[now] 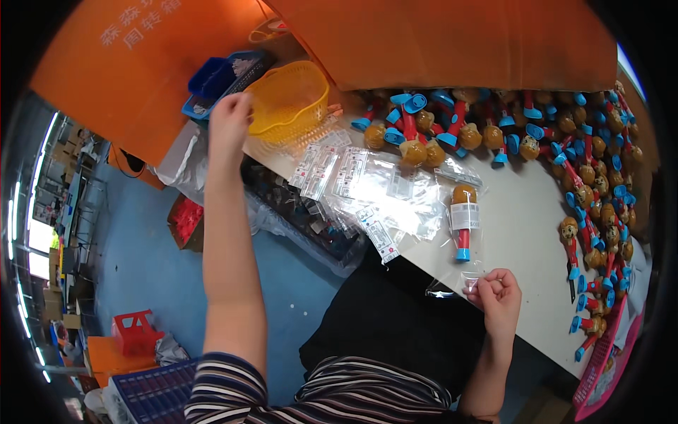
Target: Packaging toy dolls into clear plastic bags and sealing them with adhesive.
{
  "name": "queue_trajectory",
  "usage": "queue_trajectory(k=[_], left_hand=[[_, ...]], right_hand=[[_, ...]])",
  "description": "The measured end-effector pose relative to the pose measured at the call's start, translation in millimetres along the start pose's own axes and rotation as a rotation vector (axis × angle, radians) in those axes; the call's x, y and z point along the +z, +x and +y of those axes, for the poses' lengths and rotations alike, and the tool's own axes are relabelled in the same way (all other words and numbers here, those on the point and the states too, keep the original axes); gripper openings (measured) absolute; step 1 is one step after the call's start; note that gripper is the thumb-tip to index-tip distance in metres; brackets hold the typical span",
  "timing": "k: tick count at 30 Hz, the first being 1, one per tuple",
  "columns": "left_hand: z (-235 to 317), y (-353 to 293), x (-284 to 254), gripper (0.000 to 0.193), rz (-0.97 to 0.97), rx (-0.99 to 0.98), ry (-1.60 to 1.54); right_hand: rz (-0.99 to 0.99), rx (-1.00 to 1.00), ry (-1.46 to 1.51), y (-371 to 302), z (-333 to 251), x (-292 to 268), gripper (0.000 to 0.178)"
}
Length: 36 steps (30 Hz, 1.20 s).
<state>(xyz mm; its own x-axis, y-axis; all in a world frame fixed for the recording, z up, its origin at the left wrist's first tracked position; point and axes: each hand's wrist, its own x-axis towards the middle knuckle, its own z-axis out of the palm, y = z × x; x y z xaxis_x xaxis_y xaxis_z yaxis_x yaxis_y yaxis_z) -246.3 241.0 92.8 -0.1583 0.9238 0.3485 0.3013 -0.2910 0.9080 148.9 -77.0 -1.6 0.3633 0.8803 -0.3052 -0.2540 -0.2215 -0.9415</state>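
My right hand point(500, 295) pinches the lower end of a see-through plastic bag point(474, 280) at the table's near edge. In this bag lies a toy point(463, 237) with a brown round head, red handle and blue base, and a white label across it. My left arm stretches far forward, and my left hand point(231, 127) is between the blue bin point(214, 79) and the yellow basket point(291, 99). Its fingers are curled together; whatever they hold, if anything, is hidden. Flat see-through bags point(413, 201) and printed paper slips point(328, 169) lie left of the bagged toy.
Many similar toys point(586, 191) are heaped along the table's back and right side, below an orange board point(452, 49). A pink basket point(600, 367) stands at the right edge. Under the table's left edge is a lined crate point(311, 230) of dark small items; a red crate point(134, 332) stands farther left.
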Motion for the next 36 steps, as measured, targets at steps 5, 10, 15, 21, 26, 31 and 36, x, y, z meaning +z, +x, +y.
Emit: queue_trajectory(k=[5,10,15,21,26,31,36], left_hand=[[-78.2,86.3,34.8,0.019,-0.327,-0.059,1.159],[11.9,-17.4,75.3,0.03,0.137,0.838,0.588],[44.0,-183.1,102.5,0.044,-0.705,0.752,0.312],[22.1,-249.3,133.6,0.065,-0.965,0.662,0.227],[6.5,-277.5,149.3,0.041,-0.714,0.741,0.166],[2.2,-280.1,149.2,0.024,-0.649,0.746,0.075],[28.5,-291.3,130.6,0.014,-0.685,0.169,-0.009]], right_hand=[[0.011,0.0,0.016,1.6,6.8,1.7,0.008],[-0.019,-0.035,-0.067,-6.4,-0.8,-9.7,0.014],[-0.009,-0.245,-0.604,-1.6,-18.4,-34.7,0.02],[-0.137,-0.909,-1.107,23.5,-27.6,-35.1,0.039],[-0.358,-1.306,-1.167,40.0,-32.5,-20.1,0.037],[-0.425,-1.234,-1.123,42.2,-29.7,-26.2,0.031],[-0.433,-0.832,-0.988,24.9,-32.6,-24.2,0.015]])
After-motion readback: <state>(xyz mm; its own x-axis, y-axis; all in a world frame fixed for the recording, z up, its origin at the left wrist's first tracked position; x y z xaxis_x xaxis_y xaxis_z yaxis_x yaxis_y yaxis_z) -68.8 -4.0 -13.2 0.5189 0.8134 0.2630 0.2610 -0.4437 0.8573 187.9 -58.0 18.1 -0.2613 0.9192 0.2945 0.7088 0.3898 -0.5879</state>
